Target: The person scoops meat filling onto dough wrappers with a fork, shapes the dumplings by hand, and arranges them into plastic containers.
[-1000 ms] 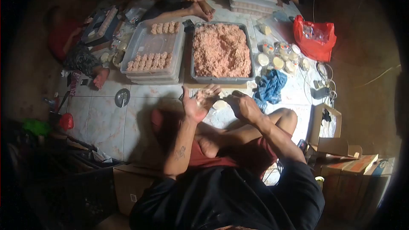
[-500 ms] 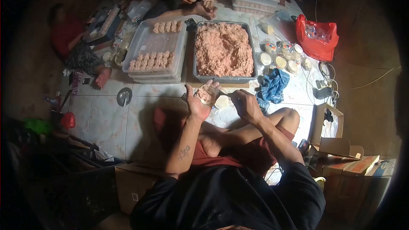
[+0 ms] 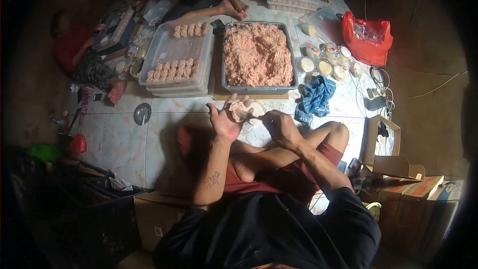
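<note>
Palm up, my left hand (image 3: 226, 128) holds a round dumpling wrapper with pink minced filling (image 3: 239, 111) on the palm and fingers, thumb spread out. My right hand (image 3: 282, 128) is closed around a thin utensil (image 3: 254, 116), its tip at the filling; its exact kind is unclear. Just behind the filled wrapper, pale round wrappers (image 3: 257, 108) lie low near the floor, partly hidden by my hands. Beyond my hands stands a grey tub (image 3: 295, 67) heaped with pink minced meat (image 3: 256, 57).
Left of the tub, stacked plastic trays (image 3: 144, 72) carry rows of filled dumplings (image 3: 174, 69). To the right are a blue cloth (image 3: 316, 97), packs of wrappers (image 3: 326, 62), a red bag (image 3: 367, 40) and cables (image 3: 386, 87). Several people sit around; an open carton (image 3: 386, 144) stands right.
My left hand and the filled wrapper have shifted slightly left. The utensil now meets the filling from the right. Across the floor, one person's hands have come together; another's hand has left the far tray.
</note>
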A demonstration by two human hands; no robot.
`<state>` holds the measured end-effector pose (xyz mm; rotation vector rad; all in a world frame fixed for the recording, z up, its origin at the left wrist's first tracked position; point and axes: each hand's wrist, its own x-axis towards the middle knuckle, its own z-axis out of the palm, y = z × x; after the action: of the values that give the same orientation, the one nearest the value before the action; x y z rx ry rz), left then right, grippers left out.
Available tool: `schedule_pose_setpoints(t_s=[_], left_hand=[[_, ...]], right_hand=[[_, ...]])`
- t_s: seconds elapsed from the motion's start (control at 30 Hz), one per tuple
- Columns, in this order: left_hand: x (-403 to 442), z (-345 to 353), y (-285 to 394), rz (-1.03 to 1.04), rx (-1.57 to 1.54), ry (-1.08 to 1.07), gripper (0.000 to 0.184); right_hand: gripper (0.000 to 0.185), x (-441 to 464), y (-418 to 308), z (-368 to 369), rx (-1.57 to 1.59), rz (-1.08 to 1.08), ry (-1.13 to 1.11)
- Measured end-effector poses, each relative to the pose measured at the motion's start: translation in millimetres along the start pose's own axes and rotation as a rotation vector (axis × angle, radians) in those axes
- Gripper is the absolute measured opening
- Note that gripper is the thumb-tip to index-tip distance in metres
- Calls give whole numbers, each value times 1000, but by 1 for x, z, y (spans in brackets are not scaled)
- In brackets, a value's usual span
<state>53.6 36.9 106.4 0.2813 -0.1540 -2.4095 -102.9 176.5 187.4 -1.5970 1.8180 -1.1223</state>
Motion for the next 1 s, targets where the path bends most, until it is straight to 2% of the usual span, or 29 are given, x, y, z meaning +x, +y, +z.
schedule_pose_setpoints(t_s=[0.1,0.13,0.17,0.23,0.33,0.43,0.5,0.57,0.63,0.73,0.77,0.8,0.83,0.9,0.93,0.97,1.0], left_hand=[[3,1,12,11,-26,56,94],[2,7,16,-15,-106,80,95],[2,9,18,-9,-108,80,95],[2,10,20,-147,-202,-21,94],[5,7,18,-253,-244,-9,96],[7,6,18,-371,-224,-4,97],[6,9,13,-369,-148,-10,97],[5,12,13,-365,-66,-14,97],[4,12,11,-411,120,-109,97],[4,8,12,-475,99,-131,99],[3,6,12,-473,99,-132,99],[2,5,12,-421,116,-76,99],[2,5,13,-370,131,-22,100],[0,13,9,-388,101,17,102],[1,16,5,-357,80,-50,103],[4,18,5,-324,61,-122,104],[6,14,4,-240,28,-136,101]], right_hand=[[25,-5,6,-22,-59,-90,-22],[34,-4,12,-26,-21,-100,-25],[34,-4,10,-33,91,-31,-49],[21,0,31,-42,-110,-278,-35],[19,3,39,-46,-130,-384,-144],[16,5,40,-48,-206,-320,-96],[16,7,34,-51,-221,-261,-95],[16,12,36,-51,-97,-109,-202],[16,15,43,-47,-100,-172,-190],[18,18,73,-47,-126,-278,-170],[20,19,80,-49,-150,-326,-157],[26,20,38,-66,-281,-306,-221],[26,22,26,-65,-283,-307,-220],[27,20,14,-60,-203,-94,-251],[22,10,90,-31,-238,-237,-143],[18,16,57,-40,-138,-322,-229],[17,13,49,-41,-184,-259,-186]])
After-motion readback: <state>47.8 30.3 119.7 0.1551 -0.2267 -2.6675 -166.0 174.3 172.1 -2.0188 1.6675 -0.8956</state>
